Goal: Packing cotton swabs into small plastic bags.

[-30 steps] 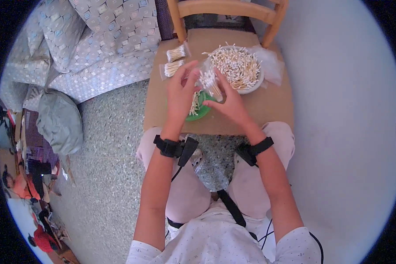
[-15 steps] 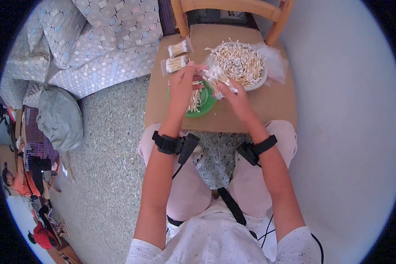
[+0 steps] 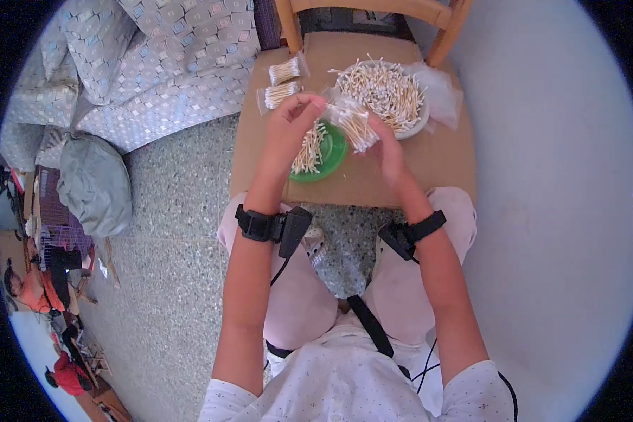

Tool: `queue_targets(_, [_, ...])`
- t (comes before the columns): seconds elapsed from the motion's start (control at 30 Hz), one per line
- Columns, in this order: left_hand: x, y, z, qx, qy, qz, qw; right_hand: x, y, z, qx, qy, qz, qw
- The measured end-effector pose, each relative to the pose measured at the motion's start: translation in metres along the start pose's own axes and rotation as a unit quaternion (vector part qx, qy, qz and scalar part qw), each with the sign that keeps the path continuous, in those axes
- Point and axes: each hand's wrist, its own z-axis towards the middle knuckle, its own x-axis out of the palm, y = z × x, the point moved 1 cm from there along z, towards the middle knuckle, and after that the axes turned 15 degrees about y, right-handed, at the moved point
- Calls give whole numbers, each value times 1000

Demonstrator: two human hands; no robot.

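Note:
Between my hands, above the seat, is a small clear plastic bag (image 3: 355, 126) with a bunch of cotton swabs inside. My left hand (image 3: 293, 128) pinches the bag's upper left edge between thumb and fingertips. Its right side rests in the closed fingers of my right hand (image 3: 389, 149). Below them sits a green bowl (image 3: 339, 149) holding loose cotton swabs (image 3: 308, 155), partly covered by my left hand. A white bowl (image 3: 425, 122) heaped with cotton swabs (image 3: 381, 90) stands just beyond my right hand.
Two filled swab bags (image 3: 284, 71) lie at the far left of the cardboard-covered chair seat (image 3: 373, 179). Clear plastic bags (image 3: 442, 98) lie right of the white bowl. The wooden backrest (image 3: 373, 8) rises behind; a wall (image 3: 541, 176) borders the right. Other people (image 3: 42, 290) appear far left.
The bag of swabs has turned more upright, its swabs now gathered in one bunch. My right hand has shifted slightly right, and my left fingers now pinch the bag's edge.

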Motion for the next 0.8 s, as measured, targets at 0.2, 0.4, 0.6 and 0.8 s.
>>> queue_targets(0.2, [2, -12, 0, 94, -80, 74, 990, -4, 2, -1, 37, -43, -58, 997])
queue_targets(0.4, [6, -14, -2, 97, -31, 53, 993, 19, 18, -2, 66, -78, -50, 994])
queue_targets(0.6, [5, -9, 0, 93, 12, 28, 995, 10, 10, 1, 89, -82, -60, 991])
queue_targets(0.8, [5, -12, -2, 76, 12, 34, 996, 13, 14, 1, 91, -103, -65, 988])
